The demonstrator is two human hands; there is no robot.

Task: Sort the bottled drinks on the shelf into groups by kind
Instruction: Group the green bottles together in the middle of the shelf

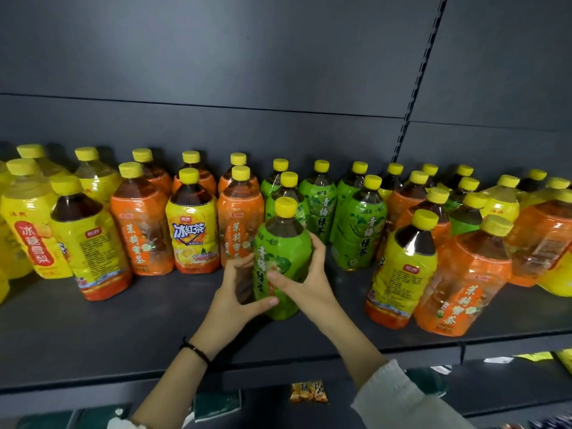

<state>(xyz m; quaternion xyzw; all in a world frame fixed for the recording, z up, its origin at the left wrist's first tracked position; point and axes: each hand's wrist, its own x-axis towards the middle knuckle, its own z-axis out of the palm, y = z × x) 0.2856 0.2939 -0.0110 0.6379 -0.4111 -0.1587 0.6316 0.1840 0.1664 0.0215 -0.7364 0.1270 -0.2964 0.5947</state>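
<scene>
While both hands close around it, a green bottle [283,258] stands at the middle of the dark shelf [130,329], forward of the rows and tilted slightly. The right hand [305,281] wraps its right side, fingers curled over the label and thumb across the front. The left hand [236,297] cups its left side, thumb touching the lower part of the label and fingers partly spread, so its hold looks loose. A dark band [195,349] circles the left wrist.

Just behind the held bottle stand more green bottles [360,230], grouped at the centre. To their left are orange bottles [140,230] with a yellow iced tea bottle [192,233] among them, and further left more yellow bottles [31,230]. To the right, a mixed cluster [439,267] of yellow, orange and green bottles stands close together. All have yellow caps.
</scene>
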